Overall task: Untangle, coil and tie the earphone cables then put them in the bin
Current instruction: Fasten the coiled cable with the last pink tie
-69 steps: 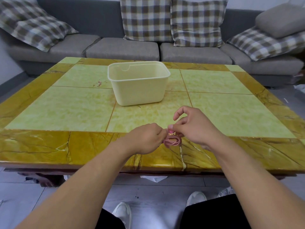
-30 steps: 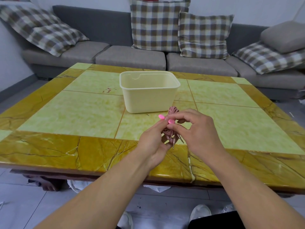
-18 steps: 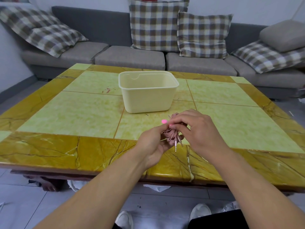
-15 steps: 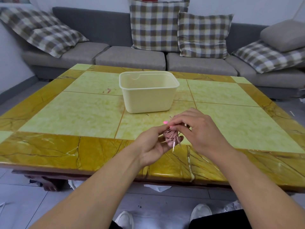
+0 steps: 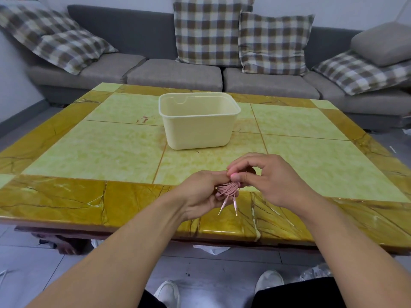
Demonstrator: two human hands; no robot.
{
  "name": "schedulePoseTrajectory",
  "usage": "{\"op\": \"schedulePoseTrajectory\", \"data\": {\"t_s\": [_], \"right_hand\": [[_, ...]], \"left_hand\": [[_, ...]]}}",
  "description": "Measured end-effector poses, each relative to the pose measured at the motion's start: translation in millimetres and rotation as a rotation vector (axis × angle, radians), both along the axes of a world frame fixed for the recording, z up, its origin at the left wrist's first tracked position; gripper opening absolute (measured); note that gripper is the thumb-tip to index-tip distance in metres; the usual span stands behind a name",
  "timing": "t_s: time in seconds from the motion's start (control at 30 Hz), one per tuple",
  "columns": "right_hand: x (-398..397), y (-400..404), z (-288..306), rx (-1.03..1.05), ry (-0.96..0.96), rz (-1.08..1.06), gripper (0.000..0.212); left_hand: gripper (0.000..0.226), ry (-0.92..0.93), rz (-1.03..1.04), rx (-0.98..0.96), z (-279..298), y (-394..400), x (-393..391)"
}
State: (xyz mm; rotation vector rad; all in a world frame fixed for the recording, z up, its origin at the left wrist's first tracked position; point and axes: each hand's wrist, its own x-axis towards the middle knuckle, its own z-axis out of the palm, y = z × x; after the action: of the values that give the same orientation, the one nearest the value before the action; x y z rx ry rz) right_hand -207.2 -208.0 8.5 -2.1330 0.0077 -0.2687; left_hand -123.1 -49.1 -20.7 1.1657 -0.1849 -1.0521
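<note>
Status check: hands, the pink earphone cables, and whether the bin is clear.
Left hand and right hand both grip pink cable bundle over near table edge. Two plugs dangle. Bin beyond, path unobstructed.

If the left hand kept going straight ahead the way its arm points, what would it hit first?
Probably the right hand, already touching it at the pink cable bundle. Past that, the bin sits further back and slightly left, though depth is unclear.

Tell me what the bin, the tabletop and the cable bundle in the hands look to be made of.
Bin: likely plastic, cream, matte; thin moulded rim with rounded corners.
Tabletop: looks like polished stone or glazed tile, yellow-green panels with an amber veined border; glossy reflections and grout-like lines.
Cable bundle: pink, probably rubbery sheathing, with two gold-tipped, seemingly metal plugs hanging below.
</note>
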Motion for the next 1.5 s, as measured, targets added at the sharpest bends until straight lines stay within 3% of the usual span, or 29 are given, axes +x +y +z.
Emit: {"op": "schedulePoseTrajectory", "data": {"t_s": [0.17,0.3,0.57,0.93,1.2,1.5], "right_hand": [[0,-6,0,0.094,0.009,-0.037,0.010],[-1,-7,-2,0.148,-0.022,-0.079,0.013],[2,1,-5,0.051,-0.118,-0.205,0.014],[0,-1,-5,0.085,-0.096,-0.142,0.014],[0,4,-5,0.234,-0.030,-0.201,0.009],[3,9,-10,0.269,-0.037,-0.267,0.008]], "left_hand": [[0.024,0.075,0.001,-0.079,4,0,-3],[0.025,0.000,0.070,-0.110,2,-4,-7],[0.020,-0.049,0.291,-0.131,0,-16,-14],[0.025,0.113,0.205,-0.096,4,-8,-10],[0.012,-0.095,0.295,-0.032,1,-9,-8],[0.013,-0.112,0.256,-0.031,1,-6,-5]]}}
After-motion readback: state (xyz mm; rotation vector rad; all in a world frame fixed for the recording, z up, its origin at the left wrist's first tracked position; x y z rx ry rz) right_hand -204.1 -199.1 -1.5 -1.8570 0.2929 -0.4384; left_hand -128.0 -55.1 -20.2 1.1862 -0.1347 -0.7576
